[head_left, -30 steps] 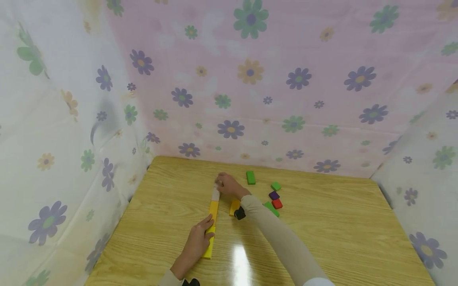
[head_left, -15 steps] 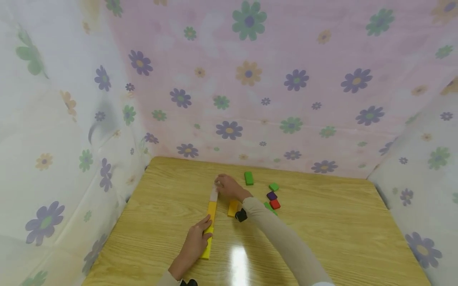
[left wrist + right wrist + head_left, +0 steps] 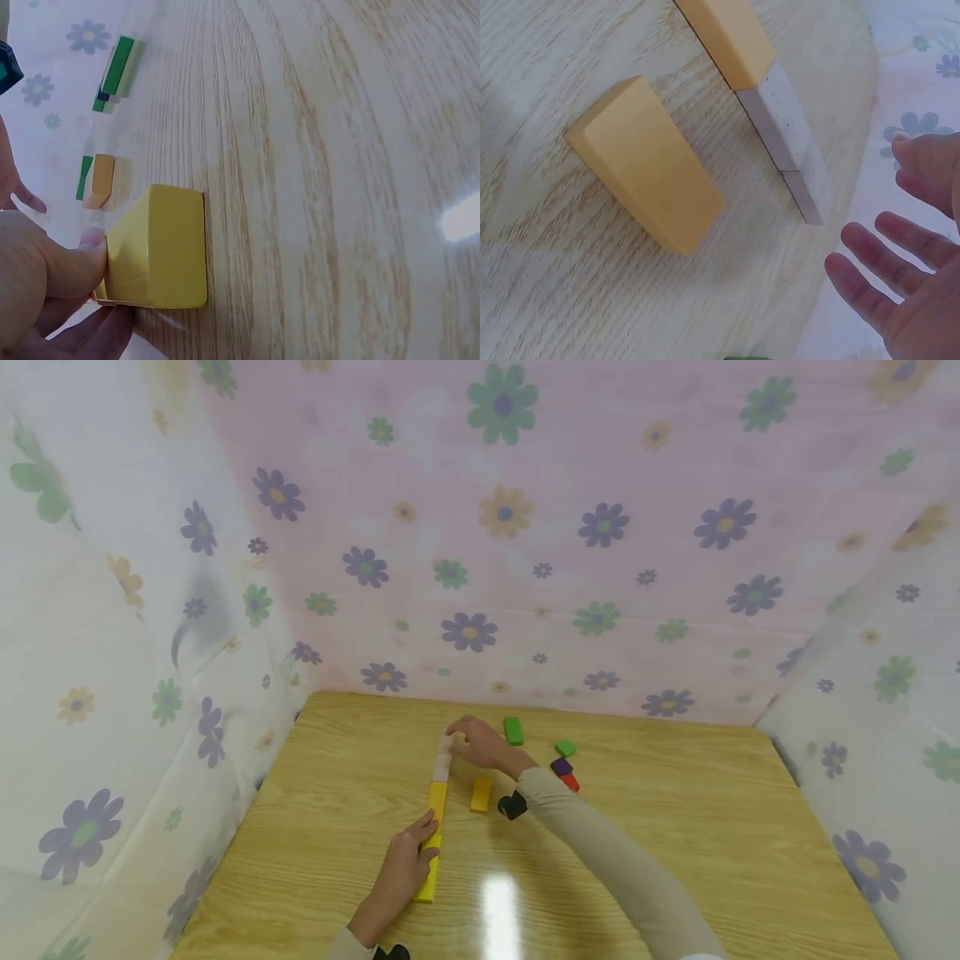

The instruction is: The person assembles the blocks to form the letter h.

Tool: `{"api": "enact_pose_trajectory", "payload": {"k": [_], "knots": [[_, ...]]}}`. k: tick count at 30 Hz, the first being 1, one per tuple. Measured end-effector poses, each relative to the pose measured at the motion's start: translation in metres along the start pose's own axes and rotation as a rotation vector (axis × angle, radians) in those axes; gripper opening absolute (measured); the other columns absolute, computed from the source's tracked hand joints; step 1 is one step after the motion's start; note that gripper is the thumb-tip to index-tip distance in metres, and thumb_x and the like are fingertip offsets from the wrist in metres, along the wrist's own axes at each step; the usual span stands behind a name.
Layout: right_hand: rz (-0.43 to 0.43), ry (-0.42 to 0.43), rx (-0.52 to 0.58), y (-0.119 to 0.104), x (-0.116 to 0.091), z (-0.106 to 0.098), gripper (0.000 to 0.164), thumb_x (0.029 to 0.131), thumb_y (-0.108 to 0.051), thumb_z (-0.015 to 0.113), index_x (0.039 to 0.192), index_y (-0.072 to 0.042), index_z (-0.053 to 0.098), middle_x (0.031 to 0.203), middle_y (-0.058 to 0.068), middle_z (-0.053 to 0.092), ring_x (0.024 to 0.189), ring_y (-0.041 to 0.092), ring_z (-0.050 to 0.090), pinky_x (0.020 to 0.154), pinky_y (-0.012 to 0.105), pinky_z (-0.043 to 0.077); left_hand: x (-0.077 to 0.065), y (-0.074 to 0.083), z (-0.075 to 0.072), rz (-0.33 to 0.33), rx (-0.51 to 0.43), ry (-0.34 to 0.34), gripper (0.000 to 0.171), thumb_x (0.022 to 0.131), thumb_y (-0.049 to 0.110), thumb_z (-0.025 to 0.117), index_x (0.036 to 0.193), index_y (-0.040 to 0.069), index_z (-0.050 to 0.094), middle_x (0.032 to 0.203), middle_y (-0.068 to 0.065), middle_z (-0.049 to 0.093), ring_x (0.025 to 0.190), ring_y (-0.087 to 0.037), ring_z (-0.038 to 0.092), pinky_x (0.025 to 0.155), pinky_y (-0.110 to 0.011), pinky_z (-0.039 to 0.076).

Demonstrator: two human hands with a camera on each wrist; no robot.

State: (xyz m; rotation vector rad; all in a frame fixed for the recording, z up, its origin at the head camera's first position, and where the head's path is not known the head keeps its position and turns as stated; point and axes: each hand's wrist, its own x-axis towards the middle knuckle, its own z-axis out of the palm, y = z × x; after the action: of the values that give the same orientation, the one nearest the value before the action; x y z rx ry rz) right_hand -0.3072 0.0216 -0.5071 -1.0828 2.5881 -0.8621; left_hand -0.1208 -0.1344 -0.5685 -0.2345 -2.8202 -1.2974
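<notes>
A straight row of blocks runs away from me on the table: a yellow block (image 3: 427,883) nearest, an orange block (image 3: 438,795), then two white blocks (image 3: 780,112) end to end. My left hand (image 3: 402,862) holds the yellow block by its sides, thumb and fingers on opposite faces in the left wrist view. Over the row's far end is my right hand (image 3: 482,747); the right wrist view shows its fingers spread, with a gap between them and the white blocks. A loose orange block (image 3: 649,165) lies just right of the row.
Right of the row lie a long green block (image 3: 513,732), a small green block (image 3: 566,747), a purple block (image 3: 561,766) and a red block (image 3: 572,782), partly behind my right sleeve. Flowered cloth (image 3: 525,610) hangs round the wooden table (image 3: 675,827) at the back and sides.
My right hand has drawn slightly right, off the white blocks, showing more of them. My left hand keeps its hold on the yellow block. The head view has turned a little right.
</notes>
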Motion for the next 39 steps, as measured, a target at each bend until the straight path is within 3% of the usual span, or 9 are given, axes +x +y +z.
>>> {"api": "enact_pose_trajectory", "payload": {"k": [11,18,26,35,39], "knots": [[-0.007,-0.050,0.026,0.000,-0.022,-0.010,0.034,0.096,-0.012,0.056,0.126,0.004,0.054,0.123,0.024,0.050,0.103,0.039,0.054,0.086,0.046,0.049,-0.002,0.000,0.001,0.033,0.004,0.015,0.043,0.083,-0.007,0.066,0.123,-0.015,0.054,0.137,-0.024,0.047,0.121,-0.041,0.047,0.089,-0.043,0.049],[0.000,-0.057,0.045,0.001,-0.037,-0.013,0.039,0.097,-0.019,0.056,0.129,0.003,0.051,0.126,0.024,0.047,0.107,0.039,0.052,0.089,0.047,0.048,-0.001,0.000,0.001,-0.010,0.019,-0.003,0.043,0.084,-0.004,0.067,0.124,-0.013,0.055,0.138,-0.021,0.046,0.123,-0.039,0.046,0.092,-0.041,0.048],[0.053,-0.045,0.066,0.013,-0.054,-0.015,0.039,0.095,-0.018,0.059,0.130,-0.002,0.051,0.130,0.021,0.045,0.109,0.039,0.052,0.087,0.044,0.049,-0.003,-0.002,0.003,-0.003,0.014,-0.003,0.043,0.083,-0.004,0.067,0.124,-0.012,0.055,0.138,-0.021,0.046,0.124,-0.039,0.046,0.092,-0.041,0.047],[0.069,-0.063,0.109,0.020,-0.071,-0.007,0.050,0.091,-0.020,0.066,0.132,0.002,0.049,0.128,0.022,0.046,0.105,0.038,0.054,0.084,0.045,0.050,-0.003,-0.001,0.004,0.021,0.022,0.024,0.043,0.082,-0.005,0.068,0.123,-0.013,0.056,0.137,-0.022,0.047,0.123,-0.039,0.047,0.092,-0.043,0.047],[0.080,-0.066,0.102,0.025,-0.075,0.002,0.055,0.089,-0.023,0.069,0.133,0.001,0.047,0.125,0.022,0.046,0.097,0.031,0.053,0.077,0.040,0.049,-0.001,-0.001,0.003,0.040,0.020,0.038,0.043,0.082,-0.005,0.068,0.122,-0.014,0.056,0.136,-0.023,0.048,0.123,-0.039,0.047,0.092,-0.043,0.047]]}}
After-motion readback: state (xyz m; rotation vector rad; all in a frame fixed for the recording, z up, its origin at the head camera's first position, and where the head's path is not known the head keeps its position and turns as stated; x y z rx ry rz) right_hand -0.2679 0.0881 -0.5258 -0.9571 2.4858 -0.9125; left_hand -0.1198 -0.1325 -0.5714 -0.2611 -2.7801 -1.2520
